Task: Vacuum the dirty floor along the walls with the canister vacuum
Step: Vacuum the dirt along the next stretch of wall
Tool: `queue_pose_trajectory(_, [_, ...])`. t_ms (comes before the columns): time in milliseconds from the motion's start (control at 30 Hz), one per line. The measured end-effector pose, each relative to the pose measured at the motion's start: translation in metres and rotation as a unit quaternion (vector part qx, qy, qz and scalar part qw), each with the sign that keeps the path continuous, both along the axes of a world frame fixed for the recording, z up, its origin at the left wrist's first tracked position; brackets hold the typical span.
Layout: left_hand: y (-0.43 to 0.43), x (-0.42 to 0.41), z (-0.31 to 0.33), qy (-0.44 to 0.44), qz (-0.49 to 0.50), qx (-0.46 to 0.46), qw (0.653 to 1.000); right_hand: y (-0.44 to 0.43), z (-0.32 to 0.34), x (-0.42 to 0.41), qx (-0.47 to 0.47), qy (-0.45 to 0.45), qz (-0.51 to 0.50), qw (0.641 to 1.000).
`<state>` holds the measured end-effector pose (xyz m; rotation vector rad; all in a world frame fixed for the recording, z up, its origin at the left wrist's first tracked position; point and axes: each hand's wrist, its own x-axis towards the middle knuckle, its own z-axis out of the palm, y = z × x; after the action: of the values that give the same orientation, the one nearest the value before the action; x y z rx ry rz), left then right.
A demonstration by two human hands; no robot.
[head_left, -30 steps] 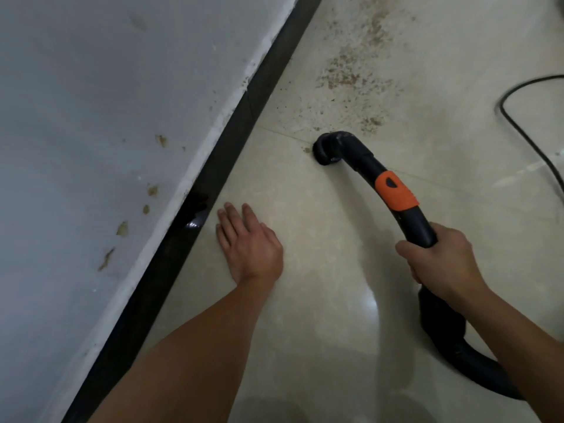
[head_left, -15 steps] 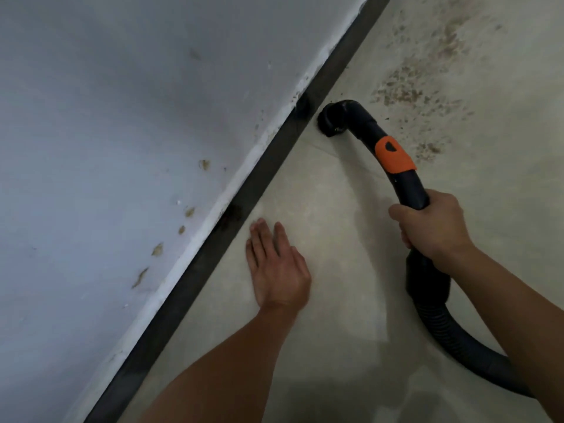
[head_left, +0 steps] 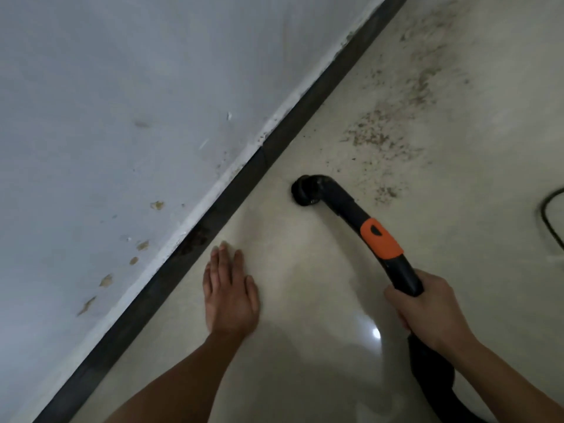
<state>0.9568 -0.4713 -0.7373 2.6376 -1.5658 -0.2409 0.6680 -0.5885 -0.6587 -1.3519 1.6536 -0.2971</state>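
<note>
You get dim, flat light, one white glare spot on the floor (head_left: pixel 305 346) just beside the fingers (head_left: pixel 394 300) of your right hand (head_left: pixel 427 312), and soft blur over the fingertips (head_left: pixel 224 249) of your left hand (head_left: pixel 230 296).

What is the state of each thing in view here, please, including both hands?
Left hand: open, flat on the floor.
Right hand: gripping the vacuum wand behind its orange band.
Nozzle: facing down at the floor, apart from the baseboard.
Dirt patch: lying beyond the nozzle, not yet vacuumed.
Wall: stained with brown spots.
Cord: lying on the floor at the right edge.
</note>
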Motion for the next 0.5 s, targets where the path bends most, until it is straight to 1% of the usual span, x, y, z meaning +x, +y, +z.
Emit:
queue_pose_trajectory(167, [-0.013, -0.007, 0.009, 0.011, 0.005, 0.024, 1.000, 0.013, 0.012, -0.045, -0.005, 0.043, -0.001, 0.999])
queue_pose_trajectory(333, [0.000, -0.003, 0.013, 0.019, 0.018, 0.012, 1.000, 0.032, 0.012, -0.064, -0.001, 0.045, 0.010, 0.999])
queue_pose_trajectory(400, [-0.006, -0.003, 0.012, 0.013, 0.007, 0.002, 1.000, 0.040, 0.009, -0.074, -0.011, 0.042, 0.006, 0.999])
queue_pose_trajectory(500, [-0.018, -0.005, 0.012, 0.008, 0.018, 0.007, 1.000, 0.051, 0.005, -0.097, -0.029, 0.035, -0.001, 0.999])
